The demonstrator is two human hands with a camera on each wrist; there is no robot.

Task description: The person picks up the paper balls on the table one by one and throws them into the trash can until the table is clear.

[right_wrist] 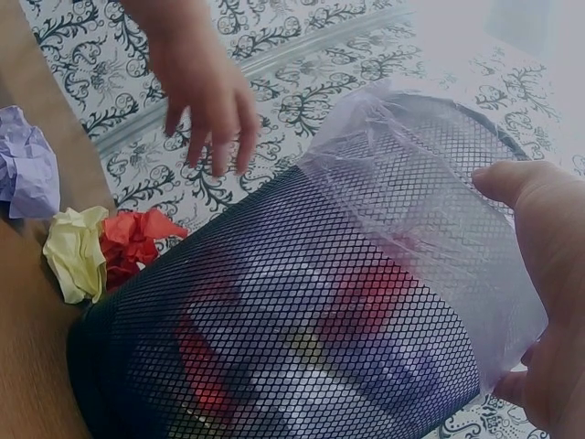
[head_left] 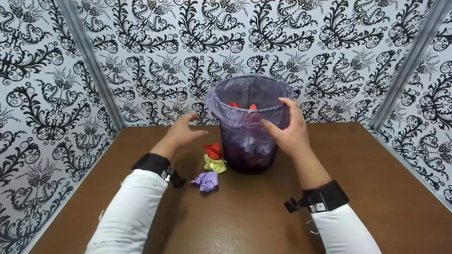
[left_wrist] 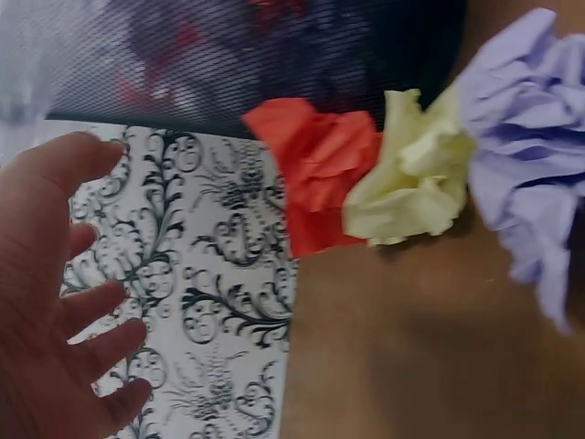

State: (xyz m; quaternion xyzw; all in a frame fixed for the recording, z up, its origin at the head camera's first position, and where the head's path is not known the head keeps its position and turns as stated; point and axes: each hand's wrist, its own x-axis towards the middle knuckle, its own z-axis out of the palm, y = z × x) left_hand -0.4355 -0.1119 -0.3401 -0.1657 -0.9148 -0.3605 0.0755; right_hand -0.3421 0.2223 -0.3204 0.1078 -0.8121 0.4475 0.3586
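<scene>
Standing upright, mouth up: bin; right hand grip cupping rim, left hand released.

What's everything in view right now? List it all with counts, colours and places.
bin: 1, black mesh, on the table near the back wall
liner: 1, clear purple, folded over the bin's rim
paper in bin: several crumpled pieces, red showing at top
red paper: 1, crumpled, on the table left of the bin
yellow paper: 1, crumpled, just in front of the red one
purple paper: 1, crumpled, nearest the camera
table: 1, brown
walls: white with black pattern
left hand: open, above the table left of the bin
right hand: on the bin's side and rim
</scene>
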